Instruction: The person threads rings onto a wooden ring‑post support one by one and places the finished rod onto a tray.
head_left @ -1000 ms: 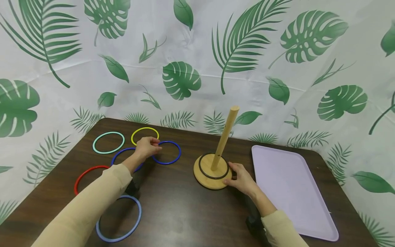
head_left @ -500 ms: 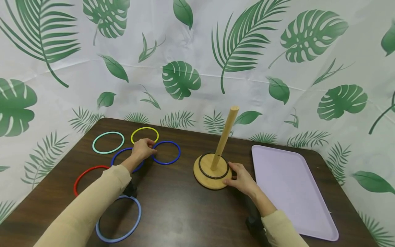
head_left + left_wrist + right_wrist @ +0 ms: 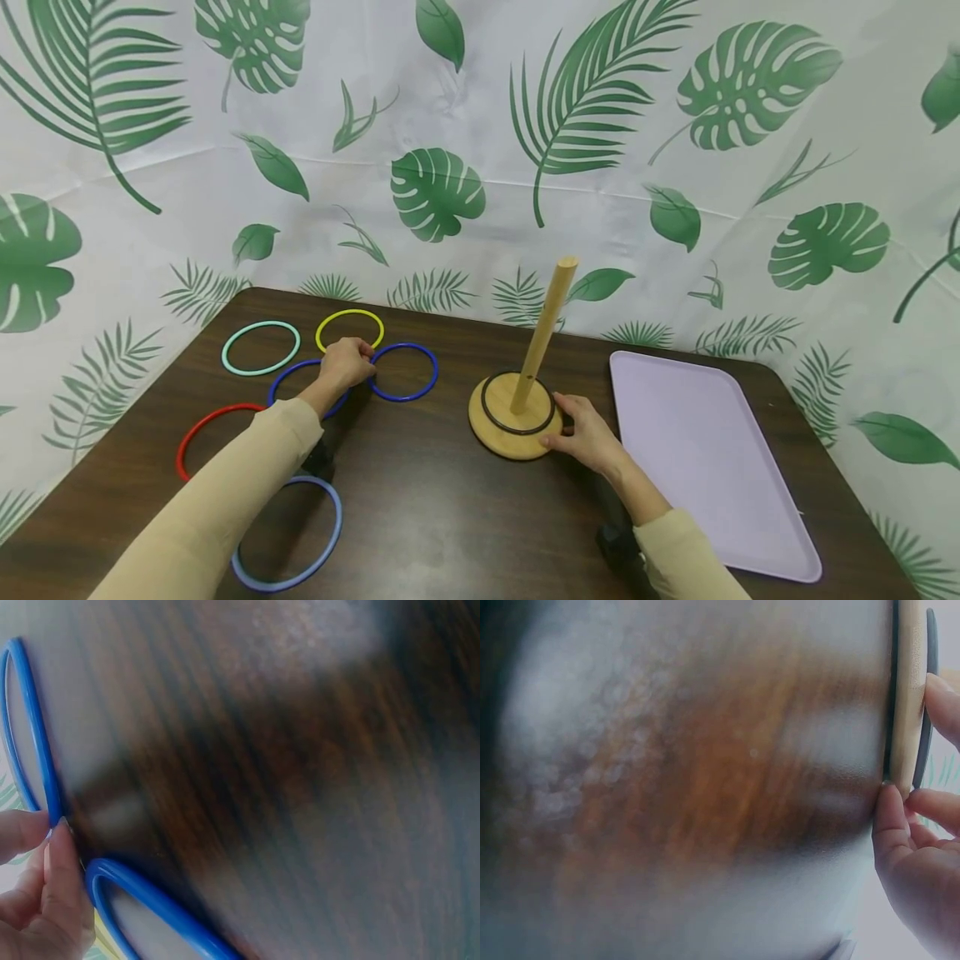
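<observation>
My left hand (image 3: 347, 364) pinches the left edge of the right-hand blue ring (image 3: 437, 375) between thumb and fingers; in the left wrist view this blue ring (image 3: 36, 724) rises from the fingertips. Beneath the left forearm side lies a second blue ring (image 3: 281, 377), partly hidden. A wooden peg stand (image 3: 543, 333) with a round base stands upright mid-table, a thin black ring (image 3: 517, 432) around the peg on its base. My right hand (image 3: 592, 437) grips the base's right rim, and in the right wrist view its fingers close on the pale wooden edge (image 3: 910, 712) beside the black ring.
A yellow ring (image 3: 350, 312) and a mint ring (image 3: 262, 323) lie at the back left. Nearer are a red ring (image 3: 197, 429) and a light blue ring (image 3: 339, 517), both partly behind the left arm. A lilac tray (image 3: 697, 450) lies on the right.
My left hand has shifted slightly left, its fingertips now at the blue ring's left edge. The right hand and the stand have stayed in place.
</observation>
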The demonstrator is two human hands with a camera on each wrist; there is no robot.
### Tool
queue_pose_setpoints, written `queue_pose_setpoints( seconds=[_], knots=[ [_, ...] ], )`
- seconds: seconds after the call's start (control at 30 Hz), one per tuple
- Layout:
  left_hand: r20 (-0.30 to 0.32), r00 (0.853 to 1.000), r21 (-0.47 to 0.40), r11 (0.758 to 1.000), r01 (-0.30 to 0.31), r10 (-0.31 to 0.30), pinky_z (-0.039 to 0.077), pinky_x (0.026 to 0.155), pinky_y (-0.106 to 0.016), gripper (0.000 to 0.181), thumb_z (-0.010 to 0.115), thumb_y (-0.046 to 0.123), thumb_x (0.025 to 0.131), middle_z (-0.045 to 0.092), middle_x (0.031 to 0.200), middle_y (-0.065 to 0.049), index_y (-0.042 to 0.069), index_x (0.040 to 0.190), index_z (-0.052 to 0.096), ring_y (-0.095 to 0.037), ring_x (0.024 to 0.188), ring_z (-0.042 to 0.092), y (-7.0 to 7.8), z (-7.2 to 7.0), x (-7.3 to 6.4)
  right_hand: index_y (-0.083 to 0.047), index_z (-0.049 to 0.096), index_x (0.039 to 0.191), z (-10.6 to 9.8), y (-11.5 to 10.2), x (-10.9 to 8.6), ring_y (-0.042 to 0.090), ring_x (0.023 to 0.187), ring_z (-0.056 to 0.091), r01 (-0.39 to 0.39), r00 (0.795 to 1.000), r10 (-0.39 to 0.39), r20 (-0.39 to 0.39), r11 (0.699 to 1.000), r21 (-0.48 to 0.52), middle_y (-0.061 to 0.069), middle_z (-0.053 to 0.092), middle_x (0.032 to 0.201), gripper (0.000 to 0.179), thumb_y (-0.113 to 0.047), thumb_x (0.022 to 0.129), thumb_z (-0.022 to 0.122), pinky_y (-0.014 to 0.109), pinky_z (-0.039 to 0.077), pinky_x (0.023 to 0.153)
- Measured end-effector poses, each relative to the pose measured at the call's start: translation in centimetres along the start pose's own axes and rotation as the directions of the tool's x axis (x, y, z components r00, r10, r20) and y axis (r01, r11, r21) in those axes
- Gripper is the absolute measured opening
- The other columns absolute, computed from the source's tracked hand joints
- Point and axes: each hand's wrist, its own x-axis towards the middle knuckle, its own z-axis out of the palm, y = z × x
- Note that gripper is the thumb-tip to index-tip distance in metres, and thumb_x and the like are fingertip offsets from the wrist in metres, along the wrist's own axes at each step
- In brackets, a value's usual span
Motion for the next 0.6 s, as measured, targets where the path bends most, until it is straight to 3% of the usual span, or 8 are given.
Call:
queue_pose_setpoints(
  seconds=[0.13,0.3,0.43,0.6],
  knots=[
    [0.014,1.000,0.001,1.000,0.021,-0.021,0.050,0.080,-0.040,0.025,0.065,0.007,0.076,0.068,0.084,-0.012,-0.002,0.099,0.068,-0.029,0.083,0.063,0.03,-0.07,-0.08,0.016,0.033,0.137,0.07,0.16,0.12,0.041,0.116,0.047,0.002,1.000,-0.002,0.000,1.000,-0.005,0.033,0.036,0.133,0.074,-0.004,0.079,0.074,0.040,0.054,0.086],
    [0.048,0.998,-0.024,0.998,0.052,-0.050,0.053,0.070,-0.032,0.020,0.065,0.008,0.077,0.069,0.073,-0.010,-0.002,0.094,0.069,-0.013,0.053,0.062,0.01,-0.11,-0.13,0.015,0.033,0.137,0.09,0.33,0.15,0.041,0.117,0.047,-0.007,1.000,0.007,0.001,1.000,-0.001,0.033,0.035,0.133,0.073,-0.003,0.079,0.074,0.041,0.053,0.087],
    [0.062,0.997,-0.044,0.997,0.056,-0.053,0.055,0.061,-0.025,0.019,0.065,0.007,0.079,0.070,0.085,-0.016,-0.003,0.094,0.069,-0.003,0.047,0.056,0.17,-0.16,-0.15,0.015,0.033,0.137,0.03,0.26,0.09,0.042,0.117,0.046,-0.004,1.000,0.004,0.003,1.000,0.000,0.034,0.035,0.133,0.073,-0.003,0.079,0.074,0.041,0.053,0.087],
    [0.079,0.996,-0.093,0.994,0.050,-0.043,0.055,0.055,-0.022,0.019,0.064,0.004,0.079,0.067,0.097,-0.024,-0.005,0.096,0.068,-0.005,0.048,0.059,0.46,-0.31,-0.11,0.016,0.034,0.137,0.07,0.33,0.05,0.042,0.117,0.046,0.003,1.000,-0.003,-0.004,1.000,-0.006,0.034,0.036,0.132,0.073,-0.003,0.079,0.074,0.041,0.054,0.087]
  ],
)
